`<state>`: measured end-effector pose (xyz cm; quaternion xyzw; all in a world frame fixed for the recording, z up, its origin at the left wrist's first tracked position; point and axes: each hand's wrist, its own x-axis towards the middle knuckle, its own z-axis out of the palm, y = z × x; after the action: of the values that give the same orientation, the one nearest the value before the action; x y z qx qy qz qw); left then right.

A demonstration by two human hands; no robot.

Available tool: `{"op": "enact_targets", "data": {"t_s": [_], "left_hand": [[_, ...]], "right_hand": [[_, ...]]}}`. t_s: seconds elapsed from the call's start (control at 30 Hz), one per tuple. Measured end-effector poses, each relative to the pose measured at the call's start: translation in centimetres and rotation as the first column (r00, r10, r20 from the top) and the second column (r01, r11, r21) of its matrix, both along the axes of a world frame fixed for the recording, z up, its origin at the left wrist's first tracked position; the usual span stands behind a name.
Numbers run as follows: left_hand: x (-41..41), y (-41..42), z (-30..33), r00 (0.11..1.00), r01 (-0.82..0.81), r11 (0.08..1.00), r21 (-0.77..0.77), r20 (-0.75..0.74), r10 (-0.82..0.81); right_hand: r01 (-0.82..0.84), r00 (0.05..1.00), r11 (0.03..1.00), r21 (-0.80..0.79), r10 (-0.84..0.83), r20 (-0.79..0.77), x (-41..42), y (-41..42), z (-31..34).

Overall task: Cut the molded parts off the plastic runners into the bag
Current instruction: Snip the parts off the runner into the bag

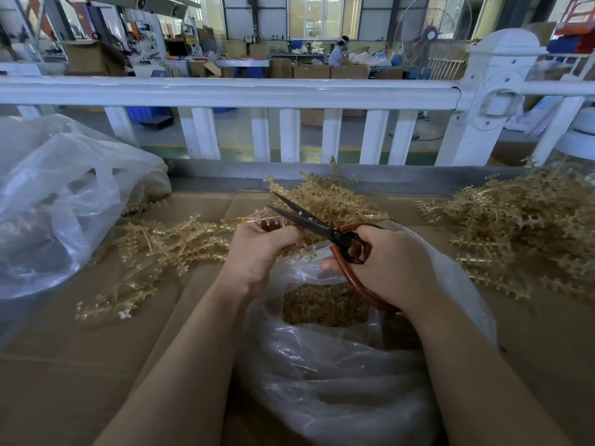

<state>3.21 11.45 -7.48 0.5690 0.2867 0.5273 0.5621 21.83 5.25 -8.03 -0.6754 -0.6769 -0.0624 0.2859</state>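
While our left hand (257, 249) grips a plastic runner (244, 220) with its fingers curled round the stem, our right hand (383, 265) holds the scissors (309, 220) by their red-brown loops, blades parted in a narrow V just above the runner's studded end. We are in the cutting step: the small molded parts (270, 224) stand in a row along the runner right at the blades, and both hands hang over the mouth of the clear bag (338, 365), which lies on the cardboard-covered table (58, 365) between our forearms and already shows a bed of tan cut pieces (325, 305) inside. Next, we judge, the blades need to close on the thin stems joining the parts to the runner, with the runner kept over the opening so the parts drop in. More runners lie heaped to the left (154, 243), behind (328, 194) and to the right (528, 233), so much work seems left.
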Motion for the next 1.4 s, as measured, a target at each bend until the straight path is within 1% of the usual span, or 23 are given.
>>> {"op": "enact_targets", "data": {"t_s": [0.2, 0.3, 0.5, 0.57, 0.67, 0.77, 0.87, 1.03, 1.23, 1.4], "left_hand": [[0.0, 0.0, 0.1, 0.999, 0.030, 0.999, 0.039, 0.015, -0.031], [0.0, -0.1, 0.1, 0.999, 0.039, 0.999, 0.034, 0.033, -0.040], [-0.1, 0.3, -0.2, 0.999, 0.040, 0.999, 0.031, 0.020, -0.040], [-0.1, 0.4, -0.4, 0.997, 0.052, 0.999, 0.008, 0.052, -0.053], [-0.2, 0.7, -0.5, 0.989, 0.037, 0.998, -0.054, 0.148, -0.029], [-0.2, 0.7, -0.6, 0.987, 0.019, 1.000, -0.021, 0.162, -0.015], [-0.3, 0.7, -0.5, 0.984, 0.009, 1.000, 0.000, 0.178, -0.009], [-0.4, 0.9, -0.4, 0.993, 0.011, 0.999, 0.038, 0.116, -0.015], [-0.6, 1.0, -0.8, 1.000, -0.004, 0.991, 0.130, -0.022, 0.007], [-0.4, 0.8, -0.5, 1.000, -0.009, 0.992, 0.123, -0.019, 0.011]], "right_hand": [[0.001, 1.000, 1.000, 0.015, -0.001, -0.003, 0.1, 0.1, -0.1], [0.006, 1.000, 1.000, 0.014, -0.006, -0.005, 0.2, 0.2, -0.2], [0.018, 1.000, 0.999, 0.035, -0.018, -0.018, 0.2, 0.2, -0.2], [0.019, 0.999, 0.999, 0.051, -0.017, -0.030, 0.2, 0.2, -0.3], [0.022, 0.995, 0.998, 0.061, -0.016, -0.095, 0.4, 0.3, -0.5], [0.028, 0.993, 0.997, 0.077, -0.018, -0.121, 0.4, 0.4, -0.7], [0.044, 0.995, 0.993, 0.110, -0.034, -0.091, 0.6, 0.3, -0.7], [0.053, 0.998, 0.989, 0.139, -0.047, -0.045, 0.6, 0.2, -0.5], [-0.001, 0.999, 0.998, 0.064, 0.004, -0.049, 0.5, 0.0, 0.1], [0.010, 0.999, 0.999, 0.049, -0.008, -0.043, 0.3, -0.1, 0.3]]}}
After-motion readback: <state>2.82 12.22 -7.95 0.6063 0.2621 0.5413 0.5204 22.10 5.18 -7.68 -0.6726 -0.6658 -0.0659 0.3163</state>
